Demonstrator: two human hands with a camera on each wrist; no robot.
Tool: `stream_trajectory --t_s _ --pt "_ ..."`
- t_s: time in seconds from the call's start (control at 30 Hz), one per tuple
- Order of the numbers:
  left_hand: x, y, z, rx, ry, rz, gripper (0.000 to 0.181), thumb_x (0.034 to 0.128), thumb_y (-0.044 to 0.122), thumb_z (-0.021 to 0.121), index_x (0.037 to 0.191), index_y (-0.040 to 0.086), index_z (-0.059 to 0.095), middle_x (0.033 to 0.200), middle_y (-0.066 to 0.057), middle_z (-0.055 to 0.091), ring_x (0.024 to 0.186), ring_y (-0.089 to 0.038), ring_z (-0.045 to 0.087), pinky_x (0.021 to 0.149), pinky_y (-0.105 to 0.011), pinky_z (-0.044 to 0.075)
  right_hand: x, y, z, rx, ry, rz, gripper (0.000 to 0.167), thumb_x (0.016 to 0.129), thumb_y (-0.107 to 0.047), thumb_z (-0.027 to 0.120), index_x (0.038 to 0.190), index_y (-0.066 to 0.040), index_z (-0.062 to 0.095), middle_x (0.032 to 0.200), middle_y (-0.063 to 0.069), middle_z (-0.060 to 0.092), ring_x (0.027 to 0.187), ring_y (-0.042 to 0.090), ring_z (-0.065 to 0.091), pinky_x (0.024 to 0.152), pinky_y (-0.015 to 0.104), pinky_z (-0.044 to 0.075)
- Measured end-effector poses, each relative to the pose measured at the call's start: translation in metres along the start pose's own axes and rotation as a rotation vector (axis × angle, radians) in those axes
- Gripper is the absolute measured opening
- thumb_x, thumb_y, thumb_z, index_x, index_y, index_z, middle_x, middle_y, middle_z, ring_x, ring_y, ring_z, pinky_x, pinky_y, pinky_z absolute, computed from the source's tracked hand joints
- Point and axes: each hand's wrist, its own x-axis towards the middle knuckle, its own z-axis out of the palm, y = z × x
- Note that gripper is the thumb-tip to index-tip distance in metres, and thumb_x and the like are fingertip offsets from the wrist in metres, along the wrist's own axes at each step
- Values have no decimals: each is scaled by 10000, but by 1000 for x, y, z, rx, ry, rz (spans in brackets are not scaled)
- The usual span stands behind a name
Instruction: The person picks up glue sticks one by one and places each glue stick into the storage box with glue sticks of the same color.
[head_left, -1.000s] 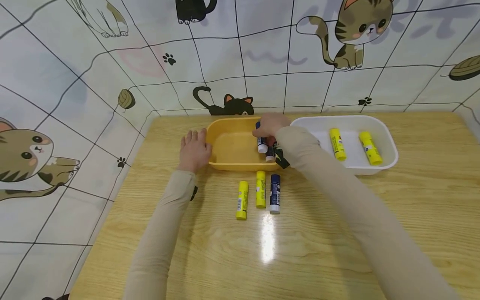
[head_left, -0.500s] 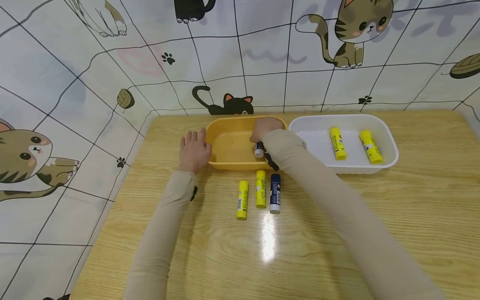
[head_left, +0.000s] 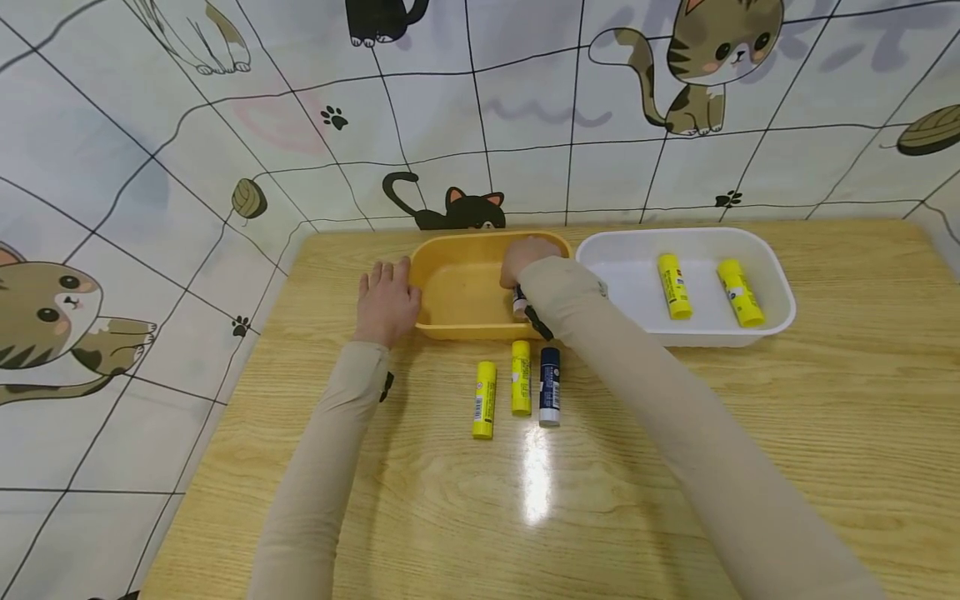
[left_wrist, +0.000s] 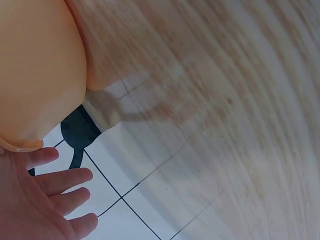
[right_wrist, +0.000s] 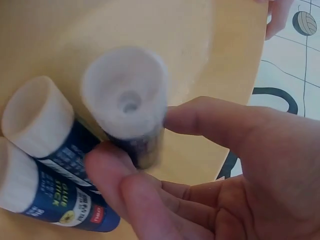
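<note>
My left hand (head_left: 387, 303) rests with straight fingers against the left end of the yellow tray (head_left: 459, 332); in the left wrist view its fingers (left_wrist: 64, 181) lie beside the tray's edge. Inside the tray, at its right end, my right hand (head_left: 529, 257) pinches a blue glue stick with a white end (right_wrist: 125, 92) between thumb and fingers. Two more blue glue sticks (right_wrist: 75, 202) lie side by side in the tray beside that hand, in the right wrist view. The head view shows only a white end (head_left: 519, 304) below the hand.
The white tray (head_left: 703, 340) on the right holds two yellow glue sticks (head_left: 674, 287). In front of the yellow tray lie two more yellow glue sticks (head_left: 484, 400) and a blue one (head_left: 550, 387). A cat-patterned wall (head_left: 525, 183) stands behind the table.
My right hand has gone down and slightly left into the yellow tray with the blue glue stick, then stayed nearly in place. My left hand has kept its place.
</note>
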Motion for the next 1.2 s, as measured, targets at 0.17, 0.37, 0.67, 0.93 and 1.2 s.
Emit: stream_trajectory --t_s 0.17,0.37,0.67,0.93,1.2 --pt "0 0 -1 -3 -11 1 544 1005 249 288 1522 84 245 1520 -233 278 1434 -382 135 1142 -529 52 -6 -1 -4 1 -3 -13 201 892 -214 548 955 -79 684 1036 95 622 789 193 517 613 277 401" --pt "-1 2 -2 -13 -26 2 548 1006 246 292 1526 85 238 1526 -235 268 1435 -385 128 1141 -533 49 -14 2 -7 2 -21 -41 168 905 -209 559 952 -89 668 1048 94 601 803 200 474 622 285 384" --pt "1 1 -2 -20 -26 0 550 1001 246 300 1525 88 243 1523 -233 277 1435 -381 133 1140 -537 50 -13 3 -15 -8 -34 -30 313 935 -300 529 1109 -83 672 1215 104 585 904 218 508 807 377 478" --pt "1 0 -2 -15 -32 5 556 1001 253 299 1527 84 234 1521 -227 287 1435 -379 137 1137 -544 58 -20 -4 -17 -6 -17 -49 359 928 -354 549 1134 -87 671 1190 89 602 895 207 535 779 330 476" --pt "0 1 -2 -35 -30 3 556 1002 251 289 1530 89 227 1522 -226 287 1435 -377 137 1132 -558 57 -36 0 -22 22 -9 -130 251 934 -324 541 967 -98 648 905 62 664 425 80 482 517 255 394"
